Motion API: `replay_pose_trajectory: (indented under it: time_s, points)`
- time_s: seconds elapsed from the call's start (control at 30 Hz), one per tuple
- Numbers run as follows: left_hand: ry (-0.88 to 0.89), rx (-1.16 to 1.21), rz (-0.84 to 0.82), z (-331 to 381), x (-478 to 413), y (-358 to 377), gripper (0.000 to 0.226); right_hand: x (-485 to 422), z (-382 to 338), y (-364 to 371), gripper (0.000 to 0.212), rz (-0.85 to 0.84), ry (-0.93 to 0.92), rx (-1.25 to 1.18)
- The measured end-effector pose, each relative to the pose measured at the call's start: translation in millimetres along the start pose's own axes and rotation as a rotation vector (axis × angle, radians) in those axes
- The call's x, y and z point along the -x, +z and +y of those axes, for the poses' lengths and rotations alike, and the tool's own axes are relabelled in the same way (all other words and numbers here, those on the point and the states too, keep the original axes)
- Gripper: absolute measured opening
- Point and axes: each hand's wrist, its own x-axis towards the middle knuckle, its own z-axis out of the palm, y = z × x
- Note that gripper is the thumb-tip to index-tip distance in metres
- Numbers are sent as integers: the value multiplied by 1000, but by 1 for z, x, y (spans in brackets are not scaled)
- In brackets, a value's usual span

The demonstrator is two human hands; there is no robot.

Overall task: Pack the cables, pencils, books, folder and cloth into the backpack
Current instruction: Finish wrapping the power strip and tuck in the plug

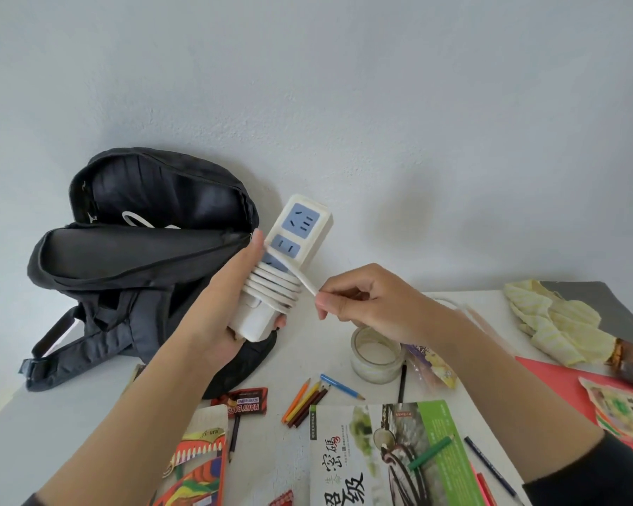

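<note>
Green and white cover the book (pixel 391 458) nearest me on the bench (pixel 59 414), with a green pencil (pixel 430 452) lying across it. A little farther off, loose coloured pencils (pixel 306 401) lie beside a blue pencil (pixel 340 387), with a glass jar (pixel 377 356) just behind them.

Above these I see both hands raised off the bench. The left hand (pixel 220 304) wraps its fingers round the lower end of a white power strip (pixel 293 242), which tilts up with its sockets facing me. The strip's cable (pixel 275 286) is coiled round its middle, beside the left thumb. The right hand (pixel 366 301) pinches the cable's free end between thumb and forefinger, just right of the strip, and the cable runs straight from coil to pinch.

Behind the left hand the black backpack (pixel 139 257) stands open against the wall. The strip's top is just beside its opening, still outside. Inside I make out a white cable loop (pixel 136 219).

Far right, the yellow cloth (pixel 556 323) lies crumpled beyond a red folder (pixel 549 378).
</note>
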Motion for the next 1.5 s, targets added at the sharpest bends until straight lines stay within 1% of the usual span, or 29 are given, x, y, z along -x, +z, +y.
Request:
replay_pose_trajectory:
  time_s: [0.07, 0.13, 0.23, 0.27, 0.3, 0.37, 0.43, 0.47, 0.5, 0.57, 0.6, 0.63, 0.7, 0.77, 0.8, 0.83, 0.9, 0.97, 1.07, 1.17, 1.2, 1.27, 1.33, 1.37, 1.4, 1.47, 1.5]
  points:
    - [-34, 27, 40, 0, 0, 4, 40, 1, -3, -4, 29, -27, 9, 19]
    - [-59, 42, 35, 2, 1, 7, 31, 2, -5, -9, 34, 6, 8, 34]
    - [-45, 66, -38, 7, 0, 1, 38, 0, 3, -17, 58, 98, 69, 65]
    - [-36, 44, -79, 10, -1, -3, 44, 0, 7, -18, 62, 113, 101, 48]
    - [-31, -7, -125, 12, -3, -7, 51, 0, 12, -20, 62, 121, 133, 1]
    - [-50, -132, -243, 14, -6, -12, 57, -1, 23, -24, 48, 83, 201, -111]
    - [-103, -218, -412, 13, -9, -15, 49, -3, 25, -28, 22, 42, 209, -179]
    - [-123, -290, -469, 12, -9, -14, 44, -5, 24, -30, 22, 33, 181, -218]
    - [-134, -406, -489, 10, -11, -12, 38, -8, 22, -32, 21, 50, 160, -262]
    - [-92, -727, -440, 8, -15, -5, 35, -13, 16, -35, 6, 122, 162, -290]
    - [-49, -866, -400, 6, -19, -1, 35, -16, 14, -34, 8, 159, 153, -245]
    - [-3, -956, -372, 3, -22, 3, 33, -19, 11, -31, 8, 182, 137, -175]
    - [69, -1050, -343, -3, -25, 12, 31, -23, 6, -17, 3, 217, 65, 87]
    - [133, -1089, -281, -11, -28, 13, 28, -23, 5, 2, 4, 276, -49, 376]
    - [157, -1059, -247, -13, -29, 12, 25, -23, 6, 9, 5, 323, -116, 440]
    - [161, -980, -219, -13, -30, 10, 24, -22, 7, 14, 6, 377, -170, 440]
    - [111, -716, -190, -9, -29, 3, 27, -18, 12, 15, 9, 509, -245, 346]
    - [89, -504, -161, -5, -26, -5, 32, -13, 16, 13, 12, 558, -269, 227]
    - [121, -356, -92, -8, -19, -7, 35, -6, 21, 9, 14, 472, -216, 9]
    - [96, -147, -23, -11, -16, 2, 49, -2, 25, 2, 17, 364, -147, -164]
    - [69, -65, -7, -9, -15, 5, 52, -1, 27, 1, 21, 318, -129, -200]
    - [9, 62, -8, -4, -12, 10, 51, 1, 33, 0, 37, 253, -67, -251]
    - [-20, 91, -47, 0, -11, 11, 45, 2, 41, -3, 54, 232, 7, -230]
    - [-22, 84, -74, 1, -10, 10, 44, 1, 44, -6, 61, 224, 25, -182]
    - [-17, 68, -100, 1, -10, 9, 43, 0, 45, -11, 63, 211, 44, -136]
    - [-2, -11, -156, 1, -11, 4, 41, -2, 42, -24, 57, 176, 106, -123]
    - [4, -58, -196, 1, -11, 2, 40, -3, 40, -31, 49, 148, 137, -144]
